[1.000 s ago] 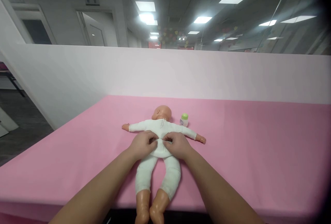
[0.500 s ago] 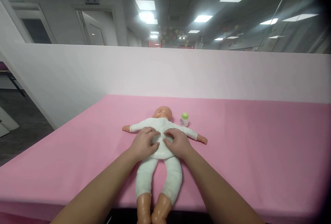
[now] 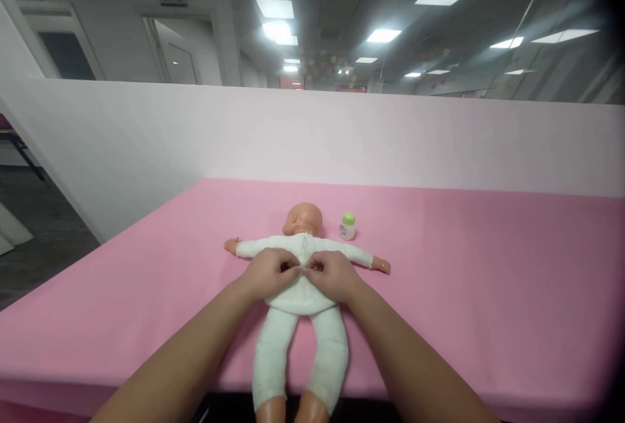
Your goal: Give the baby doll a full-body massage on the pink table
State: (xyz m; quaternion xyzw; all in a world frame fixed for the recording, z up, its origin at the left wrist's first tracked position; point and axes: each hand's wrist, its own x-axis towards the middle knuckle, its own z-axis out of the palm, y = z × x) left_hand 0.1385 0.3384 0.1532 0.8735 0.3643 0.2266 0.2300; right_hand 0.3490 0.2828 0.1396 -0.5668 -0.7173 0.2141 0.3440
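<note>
Thumbs close to fingers, my left hand (image 3: 271,273) and right hand (image 3: 336,274) pinch the doll (image 3: 303,298) by its soft white cloth torso. It lies on smooth pink fabric (image 3: 469,280); right of its rounded head stands a green-capped jar (image 3: 347,228).

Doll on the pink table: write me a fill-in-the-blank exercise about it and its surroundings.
The left hand and right hand touch the doll, whose torso is ____ in colour.
The jar is to the ____ of the doll's head.
The jar's lid is ____ in colour.
The table is ____ in colour.

Missing words: white; right; green; pink.
</note>
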